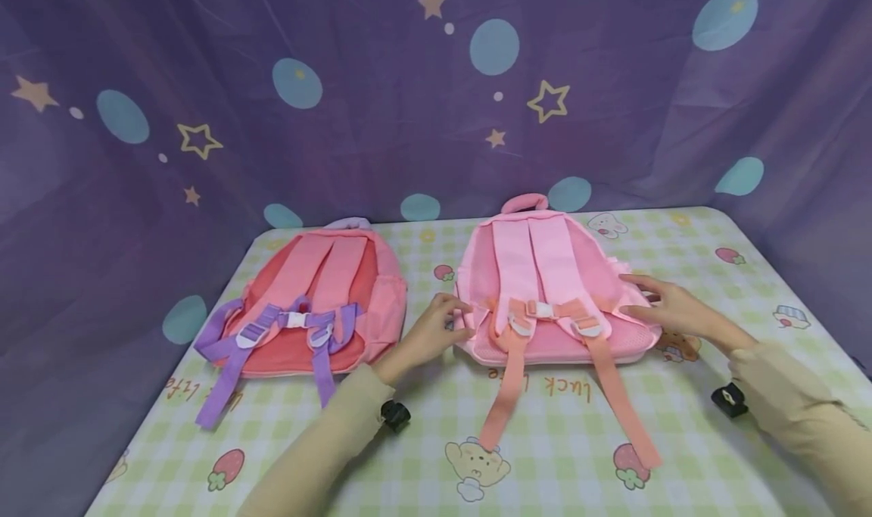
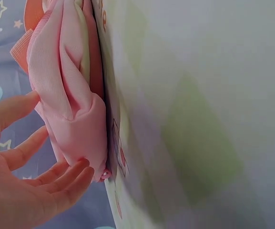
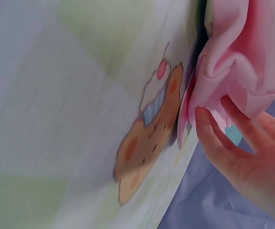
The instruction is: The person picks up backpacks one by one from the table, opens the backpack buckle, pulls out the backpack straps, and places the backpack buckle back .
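Head view first: where is the left hand (image 1: 431, 328) resting?

It is touching the left side of the pink backpack (image 1: 557, 263). Seen from the left wrist, its thumb and fingers are spreading loosely against the fabric, so it is lying relaxed rather than grasping.

And the right hand (image 1: 677, 311)?

That one is touching the opposite side, its fingers extending onto the puckered pink cloth. It is looking unclenched too, so the backpack is lying between two released hands.

How is the backpack lying?

Back panel up, on the right half of the table. Its padded shoulder straps are running down to orange webbing tails (image 1: 507, 396), which are trailing toward the person, and a white buckle (image 1: 543, 310) is joining the bands across them. Its pink carry handle (image 1: 524, 203) is pointing away.

What are the wrists wearing?

Beige sleeves (image 1: 334, 441) are covering the forearms, and a small black device (image 1: 395, 415) is showing beside each cuff.

Anything further out?

A coral backpack (image 1: 347, 267) with purple webbing (image 1: 235, 369) is lying to the left, also back up. Both are resting on a green-and-white checked tablecloth (image 1: 409, 471), and a purple star-patterned curtain (image 1: 381, 161) is hanging behind.
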Available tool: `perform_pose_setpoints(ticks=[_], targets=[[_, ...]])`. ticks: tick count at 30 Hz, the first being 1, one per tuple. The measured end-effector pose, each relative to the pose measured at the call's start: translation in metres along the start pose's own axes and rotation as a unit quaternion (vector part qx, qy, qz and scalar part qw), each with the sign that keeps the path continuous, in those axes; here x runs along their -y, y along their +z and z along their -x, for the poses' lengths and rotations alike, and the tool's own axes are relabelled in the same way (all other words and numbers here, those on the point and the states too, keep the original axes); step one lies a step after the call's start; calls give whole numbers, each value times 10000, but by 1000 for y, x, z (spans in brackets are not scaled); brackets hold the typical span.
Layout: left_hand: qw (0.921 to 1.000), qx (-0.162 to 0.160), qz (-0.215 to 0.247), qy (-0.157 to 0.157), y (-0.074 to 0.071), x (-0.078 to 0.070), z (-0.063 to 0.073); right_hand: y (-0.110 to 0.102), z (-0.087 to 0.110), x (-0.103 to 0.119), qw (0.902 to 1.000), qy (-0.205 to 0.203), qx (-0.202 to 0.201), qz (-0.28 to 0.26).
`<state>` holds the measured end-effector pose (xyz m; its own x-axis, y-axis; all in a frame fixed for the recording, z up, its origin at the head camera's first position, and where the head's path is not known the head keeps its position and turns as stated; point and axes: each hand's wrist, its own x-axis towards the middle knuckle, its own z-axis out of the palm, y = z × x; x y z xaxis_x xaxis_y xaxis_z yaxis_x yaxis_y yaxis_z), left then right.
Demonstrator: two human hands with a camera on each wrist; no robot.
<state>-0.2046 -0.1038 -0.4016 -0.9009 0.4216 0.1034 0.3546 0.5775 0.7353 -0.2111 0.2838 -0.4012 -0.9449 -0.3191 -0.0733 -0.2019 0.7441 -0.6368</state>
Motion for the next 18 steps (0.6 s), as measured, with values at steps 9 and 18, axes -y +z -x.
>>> perform_pose_setpoints(ticks=[9,18], targets=[[9998,-188,-73,-67,-10,8,7,10,-5,9,9997,-133,20,-221],[9992,-227,-316,-82,-23,13,14,20,-13,16,9985,-424,-13,-348]])
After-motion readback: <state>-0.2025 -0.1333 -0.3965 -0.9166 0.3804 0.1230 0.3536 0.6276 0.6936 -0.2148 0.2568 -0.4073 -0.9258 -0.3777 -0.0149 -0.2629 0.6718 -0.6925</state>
